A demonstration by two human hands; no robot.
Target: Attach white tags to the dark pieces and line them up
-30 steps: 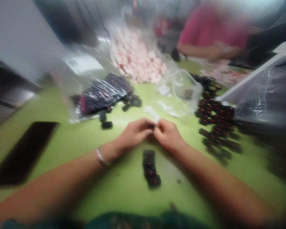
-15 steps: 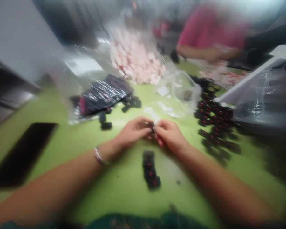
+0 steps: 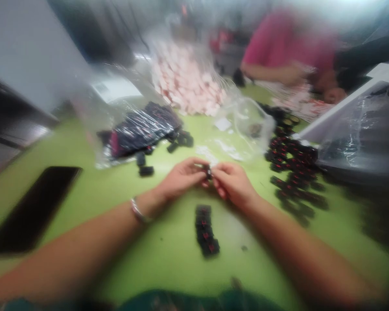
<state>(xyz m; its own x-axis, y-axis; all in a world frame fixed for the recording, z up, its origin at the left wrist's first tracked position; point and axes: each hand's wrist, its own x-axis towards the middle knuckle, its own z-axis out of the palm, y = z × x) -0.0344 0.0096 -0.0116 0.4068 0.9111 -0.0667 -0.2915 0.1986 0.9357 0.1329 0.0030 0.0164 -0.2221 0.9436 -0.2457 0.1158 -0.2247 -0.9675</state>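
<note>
My left hand (image 3: 183, 178) pinches a small black plastic part (image 3: 209, 172) between thumb and fingers. From the other side my right hand (image 3: 235, 183) comes up to it, thumb and forefinger pressed together at the part's edge. Whatever sits in that right pinch is too small and blurred to name. A short row of black plastic blocks (image 3: 204, 224) with red marks lies on the green table (image 3: 168, 263) just below my hands. Small white pieces (image 3: 205, 152) are scattered right behind my fingers.
Black blocks fill a clear bag (image 3: 145, 125) at left, with loose ones beside it. A dark flat slab (image 3: 35, 209) lies far left. Pale pink pieces (image 3: 188, 82) are heaped behind. A pile of black-and-red parts (image 3: 291, 160) is at right. Across the table works a person in pink (image 3: 288, 47).
My hands stay together around the black part, with the right fingertips drawn slightly to the right. The person across the table has shifted their arms.
</note>
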